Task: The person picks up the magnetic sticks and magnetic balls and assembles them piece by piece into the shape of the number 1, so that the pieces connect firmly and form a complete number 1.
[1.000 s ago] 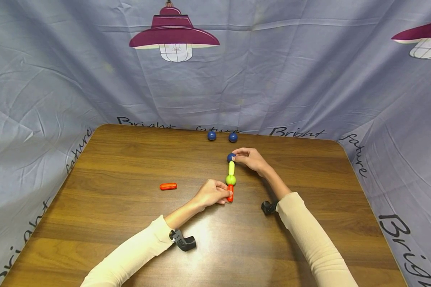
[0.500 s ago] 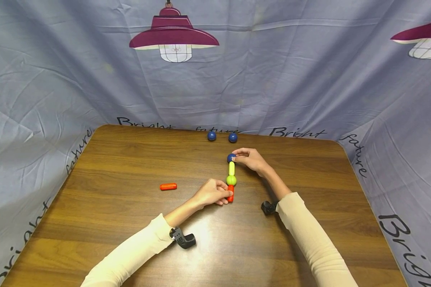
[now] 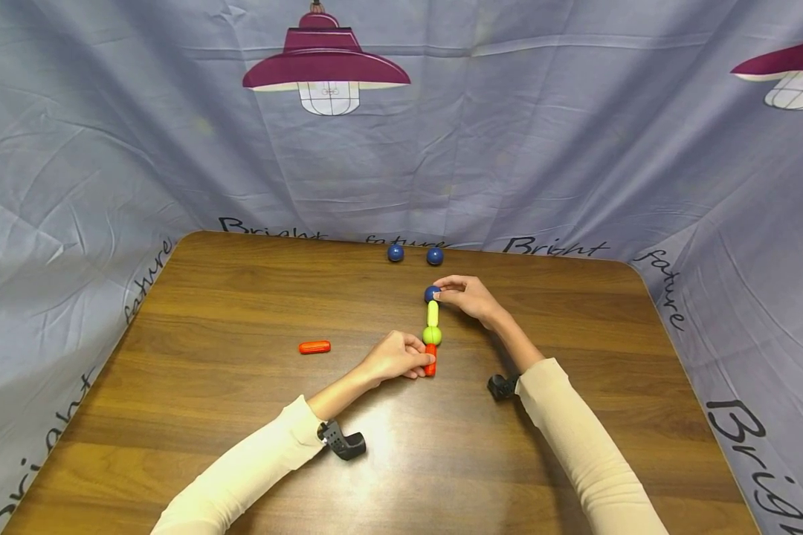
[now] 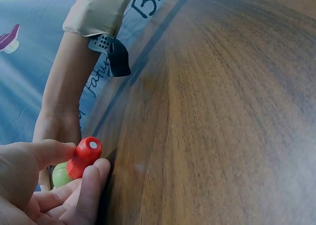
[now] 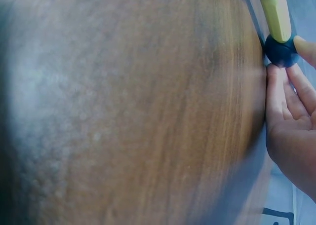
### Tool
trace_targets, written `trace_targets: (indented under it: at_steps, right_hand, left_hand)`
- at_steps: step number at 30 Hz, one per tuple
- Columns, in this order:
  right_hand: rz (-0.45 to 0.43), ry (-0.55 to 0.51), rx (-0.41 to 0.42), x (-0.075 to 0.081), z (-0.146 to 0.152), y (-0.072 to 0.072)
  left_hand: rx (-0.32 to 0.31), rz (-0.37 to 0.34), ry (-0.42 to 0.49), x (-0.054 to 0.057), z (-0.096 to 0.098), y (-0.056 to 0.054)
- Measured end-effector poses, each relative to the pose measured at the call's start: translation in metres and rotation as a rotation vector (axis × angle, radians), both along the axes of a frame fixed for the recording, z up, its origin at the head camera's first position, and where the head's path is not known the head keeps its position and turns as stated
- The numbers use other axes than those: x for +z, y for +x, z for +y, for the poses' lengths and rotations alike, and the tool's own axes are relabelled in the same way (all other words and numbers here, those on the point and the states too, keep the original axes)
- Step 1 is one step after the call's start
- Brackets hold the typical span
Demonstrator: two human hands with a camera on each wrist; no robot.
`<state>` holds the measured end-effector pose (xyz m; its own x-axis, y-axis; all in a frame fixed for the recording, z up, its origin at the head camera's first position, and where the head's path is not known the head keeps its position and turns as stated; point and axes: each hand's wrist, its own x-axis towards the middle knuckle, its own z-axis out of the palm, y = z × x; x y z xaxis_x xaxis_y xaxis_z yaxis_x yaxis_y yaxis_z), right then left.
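Observation:
A chain of toy pieces runs away from me near the table's middle. Its near end is a red rod [image 3: 430,364], then a green ball [image 3: 432,336], a yellow-green rod [image 3: 433,313] and a blue ball [image 3: 431,293] at the far end. My left hand [image 3: 395,357] pinches the red rod between thumb and fingers; the left wrist view shows the rod's end [image 4: 93,145] with a pale round spot. With thumb and fingertips my right hand [image 3: 467,297] holds the blue ball, which meets the yellow-green rod [image 5: 276,18] in the right wrist view.
Two more blue balls, one on the left [image 3: 395,253] and one on the right [image 3: 435,255], lie by the table's back edge. Another red rod [image 3: 314,347] lies left of my left hand. A printed curtain [image 3: 442,148] hangs behind the wooden table [image 3: 241,297].

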<state>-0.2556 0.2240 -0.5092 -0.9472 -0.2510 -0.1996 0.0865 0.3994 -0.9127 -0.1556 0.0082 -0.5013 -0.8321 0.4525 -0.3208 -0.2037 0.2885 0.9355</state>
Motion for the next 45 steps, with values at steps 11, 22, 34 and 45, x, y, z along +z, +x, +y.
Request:
trace_targets:
  at_steps: [11,22,34,45]
  right_hand:
    - [0.001,0.016,0.008,0.002,-0.001,0.0]
    - [-0.002,0.022,0.016,0.006,0.002,0.001]
    - [-0.004,0.02,0.032,0.004,0.005,-0.001]
    - [-0.012,0.041,0.012,0.006,0.009,-0.003]
  left_hand:
    - [0.008,0.002,0.011,0.0,0.0,0.0]
    - [-0.001,0.011,0.023,-0.002,0.002,0.0]
    - [0.021,0.012,0.022,0.0,0.0,-0.007]
    - [0.208,0.17,0.1,-0.001,0.001,-0.043]
